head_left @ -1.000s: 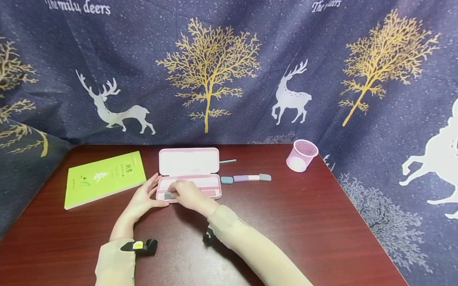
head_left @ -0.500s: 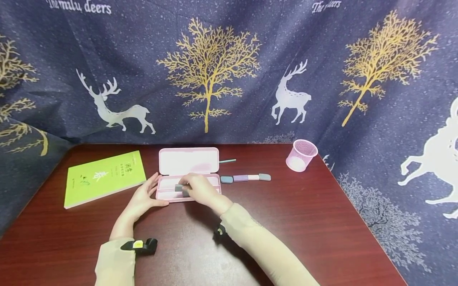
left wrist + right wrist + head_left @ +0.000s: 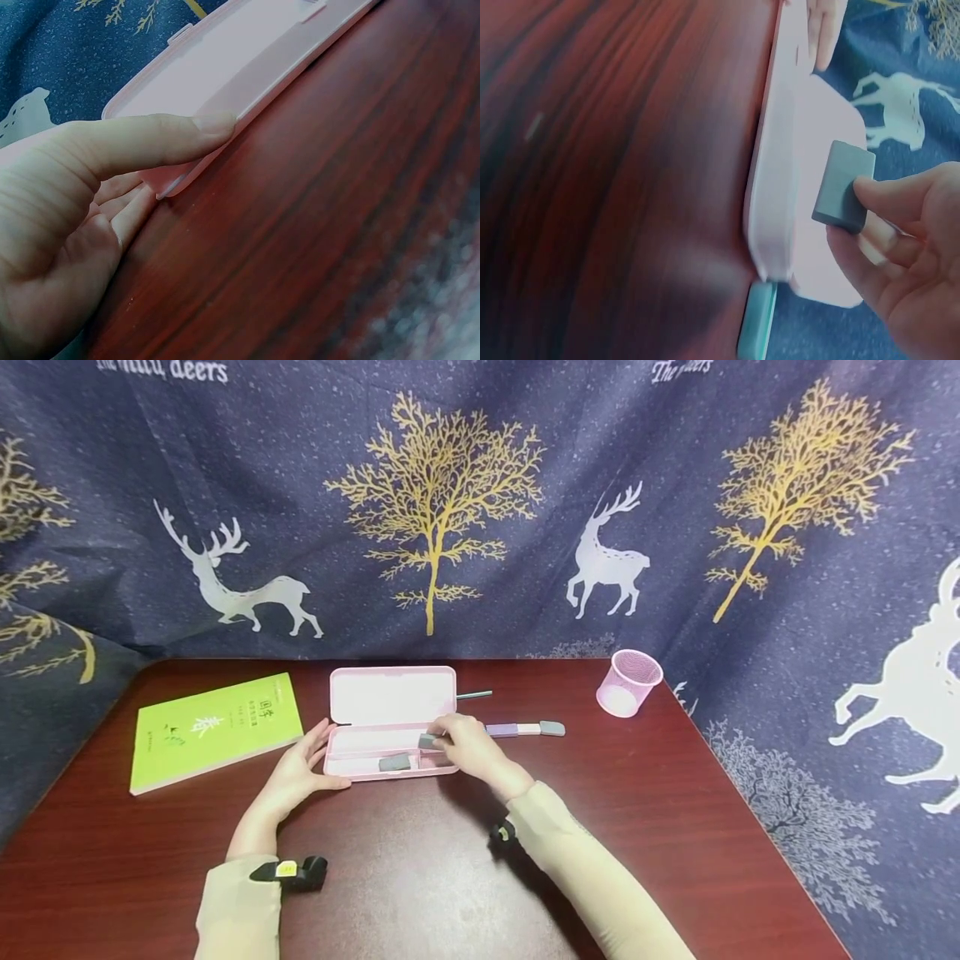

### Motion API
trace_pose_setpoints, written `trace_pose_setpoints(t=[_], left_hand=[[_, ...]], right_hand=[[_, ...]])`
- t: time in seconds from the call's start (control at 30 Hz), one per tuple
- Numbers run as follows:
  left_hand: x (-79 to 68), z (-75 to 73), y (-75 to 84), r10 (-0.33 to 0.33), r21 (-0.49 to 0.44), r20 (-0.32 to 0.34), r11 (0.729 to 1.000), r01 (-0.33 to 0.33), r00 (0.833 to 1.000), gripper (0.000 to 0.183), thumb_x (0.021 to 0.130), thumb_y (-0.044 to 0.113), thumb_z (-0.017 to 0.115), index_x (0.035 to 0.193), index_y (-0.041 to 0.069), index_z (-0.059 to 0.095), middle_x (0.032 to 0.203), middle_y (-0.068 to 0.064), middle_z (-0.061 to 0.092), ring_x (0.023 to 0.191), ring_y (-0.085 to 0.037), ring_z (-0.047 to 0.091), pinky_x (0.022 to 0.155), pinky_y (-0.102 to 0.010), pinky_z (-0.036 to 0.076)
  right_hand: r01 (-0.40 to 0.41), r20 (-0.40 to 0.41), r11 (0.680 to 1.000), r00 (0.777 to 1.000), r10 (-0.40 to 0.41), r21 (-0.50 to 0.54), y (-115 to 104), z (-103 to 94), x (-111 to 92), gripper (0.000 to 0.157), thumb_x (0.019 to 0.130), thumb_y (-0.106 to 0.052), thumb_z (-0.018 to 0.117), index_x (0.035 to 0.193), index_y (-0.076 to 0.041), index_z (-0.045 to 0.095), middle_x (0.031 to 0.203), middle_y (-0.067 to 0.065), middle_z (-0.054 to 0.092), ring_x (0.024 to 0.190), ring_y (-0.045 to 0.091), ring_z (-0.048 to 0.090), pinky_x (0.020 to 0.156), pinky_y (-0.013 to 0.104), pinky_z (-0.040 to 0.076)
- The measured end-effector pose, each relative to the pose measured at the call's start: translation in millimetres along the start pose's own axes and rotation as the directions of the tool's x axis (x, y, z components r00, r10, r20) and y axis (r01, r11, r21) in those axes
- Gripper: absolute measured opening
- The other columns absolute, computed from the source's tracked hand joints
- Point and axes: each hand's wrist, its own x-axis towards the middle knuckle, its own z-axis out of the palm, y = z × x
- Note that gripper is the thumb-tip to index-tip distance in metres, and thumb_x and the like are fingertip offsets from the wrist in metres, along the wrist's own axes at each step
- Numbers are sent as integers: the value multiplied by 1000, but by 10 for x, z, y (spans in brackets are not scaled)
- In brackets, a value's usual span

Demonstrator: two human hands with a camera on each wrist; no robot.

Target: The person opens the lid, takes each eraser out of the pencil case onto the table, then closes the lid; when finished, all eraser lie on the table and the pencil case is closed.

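Observation:
A pink pencil case (image 3: 375, 777) lies with its lid (image 3: 393, 695) raised at the back. My left hand (image 3: 296, 774) grips its left end, the thumb along the front rim in the left wrist view and fingers round the side. Between thumb and fingers, my right hand (image 3: 474, 750) pinches a dark grey eraser-like block (image 3: 844, 186), held above the right part of the case. A second grey block (image 3: 394, 762) lies in the front compartment. In the right wrist view a teal block (image 3: 757, 321) sits just beyond the case's end.
Right of the case, a purple block (image 3: 502, 730), a white one (image 3: 528, 728) and a grey one (image 3: 552, 728) lie in a row. A thin green stick (image 3: 474, 695) pokes out beside the lid. A green book (image 3: 217, 731) lies left; a pink mesh cup (image 3: 628, 683) stands at the back right.
My right hand has moved from the case's front left compartment rightward with the grey block, uncovering the other one in the case. It now covers the teal block. The left hand stays in place.

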Motion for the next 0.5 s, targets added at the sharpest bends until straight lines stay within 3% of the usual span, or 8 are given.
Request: trace_pose_setpoints(t=[0.17, 0.5], left_hand=[[0, -4, -1, -4, 1, -1, 1000, 4, 1000, 116, 72, 17, 87, 156, 2, 8, 161, -22, 18, 146, -42, 26, 114, -47, 32], [3, -4, 1, -8, 4, -4, 1000, 8, 1000, 117, 72, 17, 87, 156, 1, 8, 161, -22, 18, 146, -43, 25, 115, -48, 31]], right_hand=[[-29, 2, 1000, 1000, 29, 2, 145, -84, -78, 13, 89, -2, 66, 101, -4, 71, 100, 10, 71, 93, 22, 68, 84, 35, 58], [-95, 21, 995, 995, 95, -29, 368, -196, -190, 8, 88, -1, 66, 94, -5, 70, 93, 8, 70, 87, 20, 66, 80, 35, 57]])
